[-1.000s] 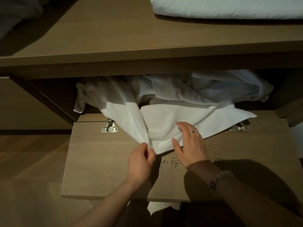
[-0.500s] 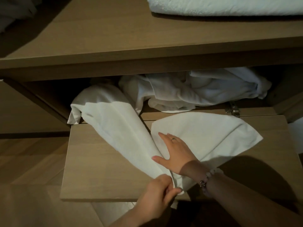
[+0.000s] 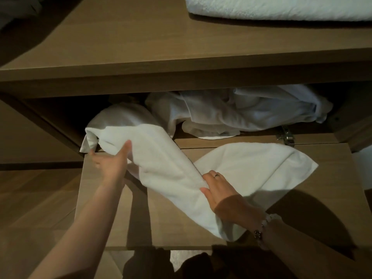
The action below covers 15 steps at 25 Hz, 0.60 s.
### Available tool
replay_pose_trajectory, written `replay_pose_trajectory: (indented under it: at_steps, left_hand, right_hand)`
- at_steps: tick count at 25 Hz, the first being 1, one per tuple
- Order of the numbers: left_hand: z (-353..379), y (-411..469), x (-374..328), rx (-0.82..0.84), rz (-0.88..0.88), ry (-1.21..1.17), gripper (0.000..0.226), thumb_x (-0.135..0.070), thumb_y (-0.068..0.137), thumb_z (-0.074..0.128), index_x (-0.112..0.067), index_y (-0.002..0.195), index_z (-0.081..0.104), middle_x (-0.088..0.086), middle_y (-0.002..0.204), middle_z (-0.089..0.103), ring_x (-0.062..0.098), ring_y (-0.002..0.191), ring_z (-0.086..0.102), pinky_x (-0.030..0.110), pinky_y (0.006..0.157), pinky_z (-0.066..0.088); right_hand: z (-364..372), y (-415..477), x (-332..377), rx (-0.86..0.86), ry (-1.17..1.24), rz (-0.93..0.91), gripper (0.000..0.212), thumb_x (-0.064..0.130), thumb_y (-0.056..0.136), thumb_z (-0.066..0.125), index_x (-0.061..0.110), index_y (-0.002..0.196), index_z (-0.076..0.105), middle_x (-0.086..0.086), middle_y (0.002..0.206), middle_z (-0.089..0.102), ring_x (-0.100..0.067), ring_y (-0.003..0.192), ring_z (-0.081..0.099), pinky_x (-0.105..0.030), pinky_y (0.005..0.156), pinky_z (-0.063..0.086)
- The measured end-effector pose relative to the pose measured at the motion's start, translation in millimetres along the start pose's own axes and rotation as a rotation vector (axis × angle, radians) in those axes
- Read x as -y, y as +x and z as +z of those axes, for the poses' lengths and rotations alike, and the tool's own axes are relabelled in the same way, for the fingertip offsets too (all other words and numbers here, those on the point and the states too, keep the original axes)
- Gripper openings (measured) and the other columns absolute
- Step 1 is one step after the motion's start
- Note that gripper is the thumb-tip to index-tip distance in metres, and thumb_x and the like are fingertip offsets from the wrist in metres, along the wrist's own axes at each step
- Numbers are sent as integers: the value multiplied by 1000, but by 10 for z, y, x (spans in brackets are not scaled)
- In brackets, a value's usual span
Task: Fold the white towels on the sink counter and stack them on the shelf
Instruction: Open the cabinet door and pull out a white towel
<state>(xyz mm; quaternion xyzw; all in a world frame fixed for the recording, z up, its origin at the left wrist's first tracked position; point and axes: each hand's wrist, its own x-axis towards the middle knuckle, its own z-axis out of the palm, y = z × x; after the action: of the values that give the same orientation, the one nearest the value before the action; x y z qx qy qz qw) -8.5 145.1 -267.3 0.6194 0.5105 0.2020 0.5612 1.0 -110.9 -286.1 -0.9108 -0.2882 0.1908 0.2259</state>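
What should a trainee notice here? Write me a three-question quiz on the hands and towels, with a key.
1. True or false: the left hand grips one end of the white towel.
2. The right hand rests on: A the white towel; B the metal hinge; C the floor.
3. Fill in: the crumpled linens lie ___ the shelf holding the folded towel.
Key: 1 true; 2 A; 3 below.
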Motion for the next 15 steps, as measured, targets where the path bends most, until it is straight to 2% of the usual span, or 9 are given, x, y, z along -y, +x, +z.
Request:
replay_pose_trajectory:
  at_steps: [3,5,7,8,9,10,11,13,15]
  left_hand:
    - [32,-7,95,98,127,222,97,-11,80,71,-19,150,4,11,147,33,31,131,40,43,104,39]
    - [32,-125,196,184,193,314,87,-6,87,61,-16,151,3,10,144,41,30,128,44,40,101,40]
    - [-22,-223,246,219,233,395,77,-4,89,57,-16,151,13,10,136,50,30,120,50,39,94,43]
    - [-50,-263,247,226,254,419,68,-4,88,56,-15,147,26,10,127,56,28,112,54,36,87,47]
    - [-76,-325,228,246,269,426,53,-5,85,57,-12,136,43,9,111,63,25,99,59,30,74,48]
    - [-87,-408,206,265,275,430,34,-8,81,58,-9,114,58,5,91,64,20,83,59,25,61,44]
    - [-81,-522,181,283,262,424,14,-14,74,57,-9,87,61,1,72,60,17,69,55,23,52,37]
    - [-55,-772,147,393,306,422,17,-25,61,49,-11,53,44,-3,49,45,15,51,40,27,48,29]
    - [-22,-942,150,543,436,373,30,-33,59,46,-7,48,36,4,46,38,16,50,32,31,52,27]
  right_hand:
    - [-38,-28,25,-65,42,13,31,28,101,29,10,121,44,-4,119,45,-18,110,41,-18,88,27]
    - [-72,-38,58,-136,64,28,47,42,95,19,11,118,46,1,109,44,-16,104,43,-16,82,25]
    - [-107,-58,106,-234,116,48,60,54,87,11,13,113,46,6,102,38,-11,96,41,-15,79,24]
    - [-131,-58,135,-291,165,74,58,55,88,14,12,112,46,7,101,37,-9,95,40,-15,80,25]
    - [-172,-48,174,-345,233,116,52,52,92,21,11,112,45,6,101,36,-10,96,40,-17,82,27]
    - [-218,-21,211,-407,305,157,44,46,96,27,10,112,45,5,103,37,-12,98,41,-19,84,28]
    - [-257,11,245,-473,378,193,41,43,97,32,9,115,45,3,106,39,-14,101,43,-22,86,30]
    - [-346,76,271,-533,565,259,50,49,93,39,10,123,45,-3,117,46,-16,110,45,-28,93,35]
    - [-415,93,286,-517,783,298,71,71,71,45,20,121,48,-2,120,54,-20,112,51,-41,99,41]
